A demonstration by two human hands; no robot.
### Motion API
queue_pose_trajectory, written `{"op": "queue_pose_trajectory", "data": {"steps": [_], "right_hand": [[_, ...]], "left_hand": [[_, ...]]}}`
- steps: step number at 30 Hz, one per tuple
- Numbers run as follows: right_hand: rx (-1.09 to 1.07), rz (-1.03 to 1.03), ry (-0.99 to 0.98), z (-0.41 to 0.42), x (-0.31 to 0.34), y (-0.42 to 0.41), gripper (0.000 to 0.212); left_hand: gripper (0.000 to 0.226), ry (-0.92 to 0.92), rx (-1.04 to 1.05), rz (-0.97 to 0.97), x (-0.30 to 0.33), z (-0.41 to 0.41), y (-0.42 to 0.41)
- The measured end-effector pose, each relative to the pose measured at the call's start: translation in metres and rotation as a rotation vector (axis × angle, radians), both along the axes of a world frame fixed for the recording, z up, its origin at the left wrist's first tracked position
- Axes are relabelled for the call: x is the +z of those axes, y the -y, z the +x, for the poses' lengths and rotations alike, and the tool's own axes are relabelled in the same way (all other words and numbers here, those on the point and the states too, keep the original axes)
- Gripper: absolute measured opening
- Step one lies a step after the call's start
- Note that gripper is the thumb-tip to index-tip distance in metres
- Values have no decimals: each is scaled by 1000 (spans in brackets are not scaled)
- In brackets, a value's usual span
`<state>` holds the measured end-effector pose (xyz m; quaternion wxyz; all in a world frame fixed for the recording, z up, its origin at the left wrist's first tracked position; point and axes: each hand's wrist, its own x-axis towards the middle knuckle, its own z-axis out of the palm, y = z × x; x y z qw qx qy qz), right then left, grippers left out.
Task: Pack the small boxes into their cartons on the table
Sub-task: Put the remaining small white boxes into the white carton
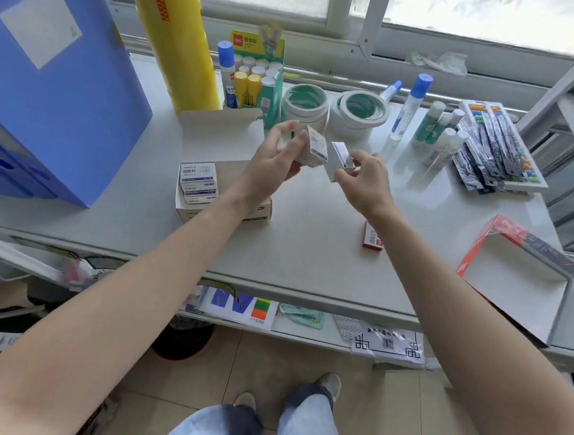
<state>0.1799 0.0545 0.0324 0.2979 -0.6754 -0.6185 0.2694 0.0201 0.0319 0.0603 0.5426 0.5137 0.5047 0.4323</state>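
Note:
My left hand (276, 160) holds a small white box (315, 148) above the table, fingers wrapped round its left side. Beside it, my right hand (364, 178) pinches another small white box (339, 159) by its lower corner; the two boxes almost touch. Below my left forearm stands an open white carton (190, 209) with its lid (221, 135) folded back; several small white-and-blue boxes (197, 181) are stacked in its left end. A small red box (372, 236) lies on the table under my right wrist. An open red-edged carton (515, 269) sits at the table's right edge.
Blue file boxes (60, 72) and a yellow roll (172, 36) stand at the back left. Glue sticks in a green display box (255, 74), two stacks of tape rolls (335, 111), glue bottles (409, 103) and packets of pins (497, 148) line the back of the table (310, 246).

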Motion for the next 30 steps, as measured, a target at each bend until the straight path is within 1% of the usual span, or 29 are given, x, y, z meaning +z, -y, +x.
{"op": "queue_pose_trajectory", "data": {"steps": [2, 3, 5, 7, 9, 12, 13, 16, 19, 23, 26, 28, 30], "right_hand": [[0, 20, -75, 2, 5, 4, 28], [-4, 30, -104, 3, 7, 5, 33], [-14, 59, -146, 5, 9, 8, 35], [-11, 87, -157, 6, 9, 10, 35], [-9, 105, -163, 7, 10, 13, 36], [-15, 123, -189, 10, 13, 18, 37], [-15, 130, -190, 11, 14, 19, 37], [-10, 157, -188, 13, 17, 23, 38], [-5, 252, -197, 13, 21, 26, 40], [113, 353, -183, 7, 26, 33, 40], [230, 419, -95, 2, 22, 39, 39], [255, 418, -100, 1, 18, 41, 36], [276, 397, -130, 0, 17, 42, 32]], "left_hand": [[35, 198, 3, -178, 2, 2, 0], [36, 285, 3, -248, 2, 2, 2], [33, 406, 1, -328, 2, 1, 4], [37, 447, -17, -355, 0, 1, 6], [45, 440, -31, -361, -3, 1, 7], [38, 416, -20, -370, -4, 2, 8], [39, 406, -17, -370, -4, 3, 9], [49, 311, -29, -349, -7, 4, 8], [50, 220, -38, -363, -6, 5, 9], [44, 224, -61, -418, -4, 5, 12], [52, 251, -127, -415, -2, 5, 12], [55, 252, -146, -412, -3, 5, 13], [45, 239, -139, -384, -5, 6, 14]]}}
